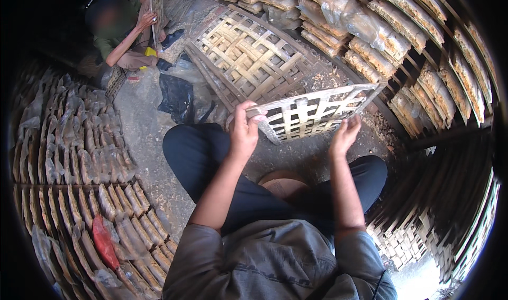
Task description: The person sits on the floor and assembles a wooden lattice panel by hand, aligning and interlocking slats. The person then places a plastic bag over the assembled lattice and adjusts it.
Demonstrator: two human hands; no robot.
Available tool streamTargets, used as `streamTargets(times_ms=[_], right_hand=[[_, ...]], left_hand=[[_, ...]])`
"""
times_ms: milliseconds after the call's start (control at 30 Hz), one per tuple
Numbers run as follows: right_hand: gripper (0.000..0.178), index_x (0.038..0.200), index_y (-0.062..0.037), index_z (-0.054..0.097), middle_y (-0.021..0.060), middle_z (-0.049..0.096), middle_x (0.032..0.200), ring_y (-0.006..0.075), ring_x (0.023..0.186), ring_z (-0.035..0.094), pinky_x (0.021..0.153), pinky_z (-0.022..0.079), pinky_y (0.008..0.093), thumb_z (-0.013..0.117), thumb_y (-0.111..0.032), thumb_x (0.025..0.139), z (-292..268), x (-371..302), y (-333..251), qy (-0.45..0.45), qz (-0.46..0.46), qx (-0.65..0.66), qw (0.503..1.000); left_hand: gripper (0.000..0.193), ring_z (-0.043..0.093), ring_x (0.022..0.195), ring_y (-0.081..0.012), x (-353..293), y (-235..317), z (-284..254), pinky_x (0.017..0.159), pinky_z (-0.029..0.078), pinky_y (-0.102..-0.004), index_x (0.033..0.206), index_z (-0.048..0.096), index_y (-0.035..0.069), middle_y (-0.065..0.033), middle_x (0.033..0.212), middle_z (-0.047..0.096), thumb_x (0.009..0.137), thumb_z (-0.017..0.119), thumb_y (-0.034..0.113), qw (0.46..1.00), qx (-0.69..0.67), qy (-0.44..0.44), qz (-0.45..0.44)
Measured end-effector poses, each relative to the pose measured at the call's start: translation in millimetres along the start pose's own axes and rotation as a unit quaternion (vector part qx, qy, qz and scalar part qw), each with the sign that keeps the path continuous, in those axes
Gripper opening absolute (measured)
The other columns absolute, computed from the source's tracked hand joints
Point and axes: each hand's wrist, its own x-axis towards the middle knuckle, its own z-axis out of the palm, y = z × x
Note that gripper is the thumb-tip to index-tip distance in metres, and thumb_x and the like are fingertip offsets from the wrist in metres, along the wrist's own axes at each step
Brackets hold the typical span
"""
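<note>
A woven bamboo tray (304, 112) with a wooden frame is held up, tilted, in front of my knees. My left hand (244, 129) grips its left corner, thumb over the frame. At the lower right edge, my right hand (345, 136) has its fingers against the frame, partly hidden behind it. Just beyond lies a stack of similar woven bamboo trays (246, 54) on the floor. Between my crossed legs is a round brownish object (284, 183), partly covered by my legs.
Slatted racks of wrapped, crumbly slabs stand at the left (84, 157) and right (402, 30). A red plastic piece (104, 242) lies on the left rack. Another person (124, 41) sits at the far left, holding a panel. Black plastic (176, 96) and crumbs lie on the floor.
</note>
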Motion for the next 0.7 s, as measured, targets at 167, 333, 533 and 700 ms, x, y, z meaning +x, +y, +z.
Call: streamTargets(times_ms=[167, 333, 533, 700], right_hand=[[0.012, 0.109, -0.0040, 0.058, 0.0059, 0.061, 0.106, 0.0150, 0.103, 0.056, 0.096, 0.043, 0.0297, 0.055, -0.009, 0.098, 23.7, -114.9, 27.7, -0.175, 0.167, 0.179, 0.953], [0.020, 0.116, -0.0028, 0.061, 0.0010, 0.065, 0.106, 0.0060, 0.092, 0.055, 0.075, 0.045, 0.0210, 0.050, -0.003, 0.099, 48.4, -128.2, -18.8, -0.334, 0.053, 0.133, 0.932], [0.015, 0.107, -0.0041, 0.065, 0.0146, 0.067, 0.097, 0.0221, 0.090, 0.065, 0.082, 0.048, 0.0329, 0.057, -0.007, 0.094, 57.4, -126.4, 0.3, -0.308, 0.063, 0.000, 0.949], [0.011, 0.097, -0.0044, 0.069, 0.0152, 0.067, 0.091, 0.0303, 0.081, 0.065, 0.074, 0.050, 0.0370, 0.061, -0.003, 0.089, 53.4, -124.8, -27.2, -0.282, -0.001, -0.030, 0.959]], left_hand=[[0.025, 0.067, 0.092, -0.0151, -1.3, 18.1, 28.9, 0.083, 0.051, -0.0278, 0.120, 0.047, -0.002, -0.0126, 0.096, 0.070, 0.096, 0.055, 0.001, 0.996, 0.091, 0.011, 0.000], [0.029, 0.069, 0.086, -0.0216, -3.5, 10.5, 17.7, 0.077, 0.054, -0.0327, 0.121, 0.050, 0.002, -0.0144, 0.094, 0.068, 0.092, 0.055, -0.003, 0.997, 0.067, 0.043, 0.007], [0.027, 0.067, 0.093, -0.0153, -12.1, 7.4, 23.3, 0.085, 0.052, -0.0290, 0.122, 0.047, -0.001, -0.0134, 0.098, 0.071, 0.096, 0.055, 0.002, 0.992, 0.119, 0.030, 0.000], [0.030, 0.068, 0.089, -0.0232, -13.3, 7.3, 22.9, 0.078, 0.053, -0.0330, 0.121, 0.049, -0.001, -0.0166, 0.096, 0.068, 0.091, 0.055, -0.003, 0.994, 0.098, 0.052, -0.004]])
